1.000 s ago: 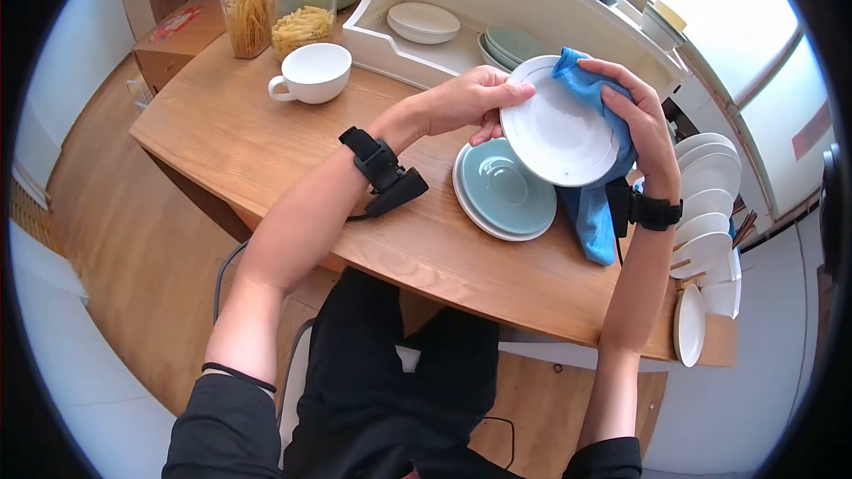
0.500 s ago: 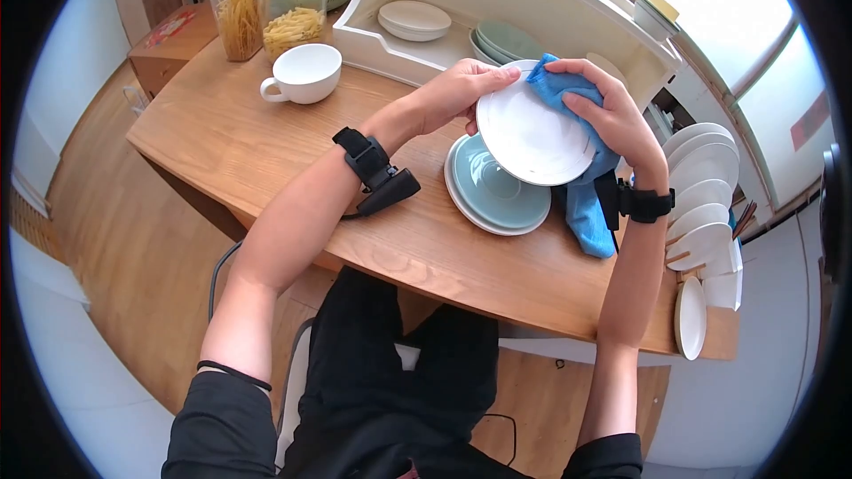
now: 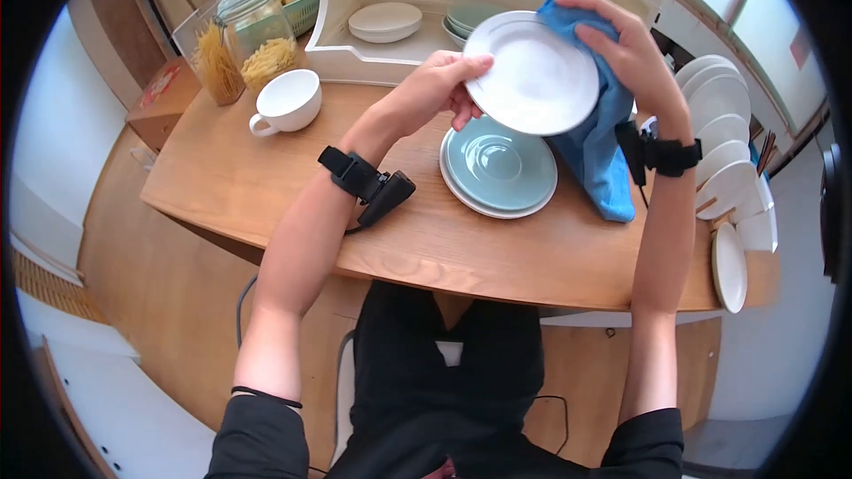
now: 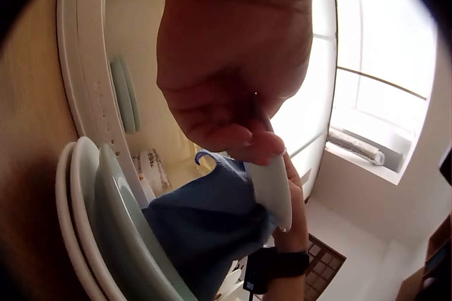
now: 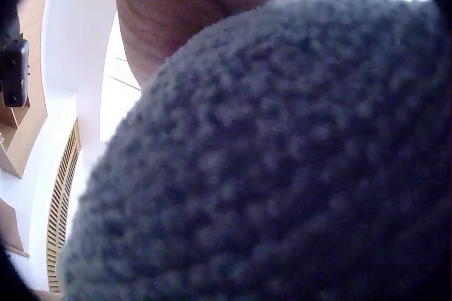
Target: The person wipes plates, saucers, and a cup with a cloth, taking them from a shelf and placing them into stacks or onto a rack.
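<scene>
A white plate (image 3: 531,75) is held up, tilted, over a small stack on the table. My left hand (image 3: 435,93) pinches its left edge, thumb on the upper face and fingers curled beneath. At the opposite rim my right hand (image 3: 626,53) grips the plate through a blue cloth (image 3: 596,155), whose loose end hangs to the tabletop. Under the plate, a light blue-green saucer (image 3: 501,164) lies on white plates (image 3: 470,200). The left wrist view shows the plate (image 4: 272,191) edge-on with the cloth (image 4: 212,220) behind it. Cloth fabric (image 5: 268,160) fills most of the right wrist view.
A white cup (image 3: 288,102) stands at the left, near a glass jar of pasta (image 3: 257,35). Behind is a cream shelf (image 3: 355,62) with white dishes (image 3: 385,21) and green bowls. Several plates (image 3: 723,129) stand in a rack at the right, beside an oval dish (image 3: 729,268).
The head view has shifted. Both hands have raised the plate and cloth away from the saucer stack, uncovering more of the saucer. Both hands keep their hold.
</scene>
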